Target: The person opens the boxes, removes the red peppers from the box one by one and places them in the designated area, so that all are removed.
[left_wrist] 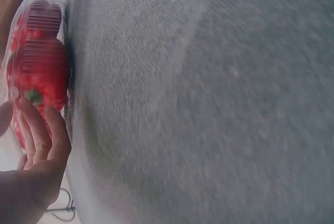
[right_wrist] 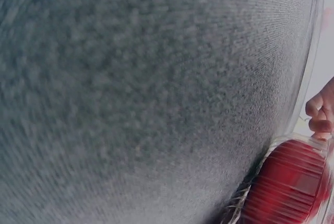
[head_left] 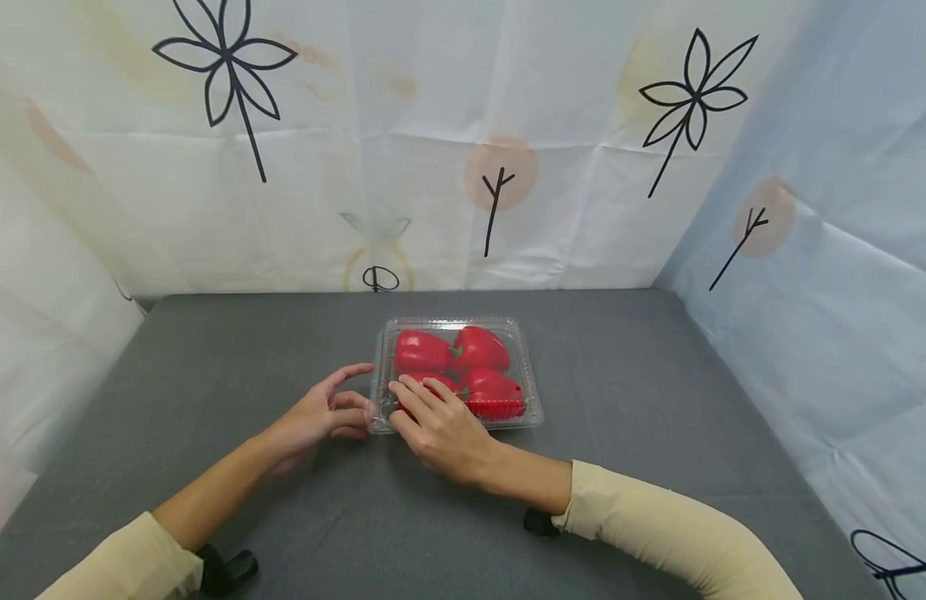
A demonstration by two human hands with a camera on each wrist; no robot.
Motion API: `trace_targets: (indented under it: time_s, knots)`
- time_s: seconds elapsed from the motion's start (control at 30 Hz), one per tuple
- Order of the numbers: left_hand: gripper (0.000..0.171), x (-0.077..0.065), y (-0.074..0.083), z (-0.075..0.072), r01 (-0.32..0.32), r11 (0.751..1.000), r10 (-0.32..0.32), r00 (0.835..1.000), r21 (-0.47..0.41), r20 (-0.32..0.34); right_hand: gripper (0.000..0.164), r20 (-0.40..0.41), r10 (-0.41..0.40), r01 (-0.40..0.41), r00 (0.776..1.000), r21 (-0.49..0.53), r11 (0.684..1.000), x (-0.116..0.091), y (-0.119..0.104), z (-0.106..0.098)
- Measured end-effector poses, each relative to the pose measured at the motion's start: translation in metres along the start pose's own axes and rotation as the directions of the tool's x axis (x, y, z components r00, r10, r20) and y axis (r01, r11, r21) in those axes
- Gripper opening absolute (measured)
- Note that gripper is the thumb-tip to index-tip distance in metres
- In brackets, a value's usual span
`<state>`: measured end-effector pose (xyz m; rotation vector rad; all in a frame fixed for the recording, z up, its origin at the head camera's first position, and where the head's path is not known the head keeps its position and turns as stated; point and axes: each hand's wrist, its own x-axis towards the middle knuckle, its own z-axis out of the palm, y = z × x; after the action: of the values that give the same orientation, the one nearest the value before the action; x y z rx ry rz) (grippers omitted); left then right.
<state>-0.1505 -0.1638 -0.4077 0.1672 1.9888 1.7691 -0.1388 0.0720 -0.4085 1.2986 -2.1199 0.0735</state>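
Observation:
A clear plastic clamshell box [head_left: 533,410] sits on the grey cloth, its lid down over several red bell peppers [head_left: 480,348] with green stems. My left hand [head_left: 329,417] is at the box's left side, fingers spread and slightly bent, the fingertips at its rim. Across the near left part of the lid rests my right hand [head_left: 445,435], its fingers lying on the plastic and covering part of one pepper. The left wrist view shows the left fingers [left_wrist: 58,139] beside the box wall. In the right wrist view, one pepper [right_wrist: 284,182] shows through the ridged plastic.
Grey cloth [head_left: 628,392] covers the tabletop around the box. A white curtain [head_left: 432,108] printed with flowers and trees hangs behind it, with pale fabric at both sides. Dark straps [head_left: 226,571] sit at the person's sleeves.

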Motion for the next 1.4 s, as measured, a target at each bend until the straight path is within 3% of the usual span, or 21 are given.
trace_targets:
  time_s: [0.4, 0.57, 0.7, 0.83, 0.93, 1.1, 1.23, 1.33, 1.4]
  knots:
    - [0.082, 0.000, 0.005, 0.005, 0.006, 1.000, -0.006, 1.000, -0.025, 0.006, 0.050, 0.052, -0.080, 0.076, 0.995, 0.086, 0.993, -0.006, 0.023, -0.013]
    - [0.082, 0.000, 0.003, 0.003, -0.013, 1.000, 0.013, 0.999, -0.026, 0.029, 0.066, 0.072, 0.019, -0.026, 0.997, 0.097, 0.995, -0.017, 0.033, -0.021]
    - [0.082, -0.001, 0.001, 0.002, -0.045, 0.998, 0.047, 0.997, -0.037, 0.057, 0.071, 0.099, 0.146, -0.155, 0.984, 0.099, 0.983, -0.030, 0.039, -0.025]
    - [0.083, -0.001, 0.001, 0.002, -0.058, 0.998, 0.060, 0.996, -0.029, 0.062, 0.080, 0.111, 0.290, -0.297, 0.951, 0.050, 0.954, -0.043, 0.044, -0.027]
    - [0.083, -0.001, 0.002, 0.003, -0.059, 0.998, 0.060, 0.996, -0.022, 0.059, 0.088, 0.115, 0.393, -0.397, 0.912, 0.018, 0.917, -0.051, 0.046, -0.029]
    - [0.082, -0.001, 0.002, 0.004, -0.059, 0.998, 0.059, 0.997, -0.004, 0.054, 0.097, 0.175, 0.541, -0.551, 0.823, 0.015, 0.834, -0.059, 0.048, -0.033]
    - [0.081, 0.000, 0.001, 0.005, -0.066, 0.998, 0.065, 0.996, 0.018, 0.053, 0.099, 0.232, 0.608, -0.634, 0.759, 0.051, 0.772, -0.064, 0.048, -0.037]
    - [0.081, 0.000, 0.002, 0.005, -0.066, 0.998, 0.065, 0.997, 0.023, 0.052, 0.098, 0.262, 0.622, -0.659, 0.738, 0.083, 0.747, -0.067, 0.049, -0.039]
    - [0.082, 0.000, 0.002, 0.005, -0.063, 0.998, 0.062, 0.997, 0.022, 0.050, 0.097, 0.267, 0.618, -0.660, 0.739, 0.102, 0.745, -0.069, 0.049, -0.040]
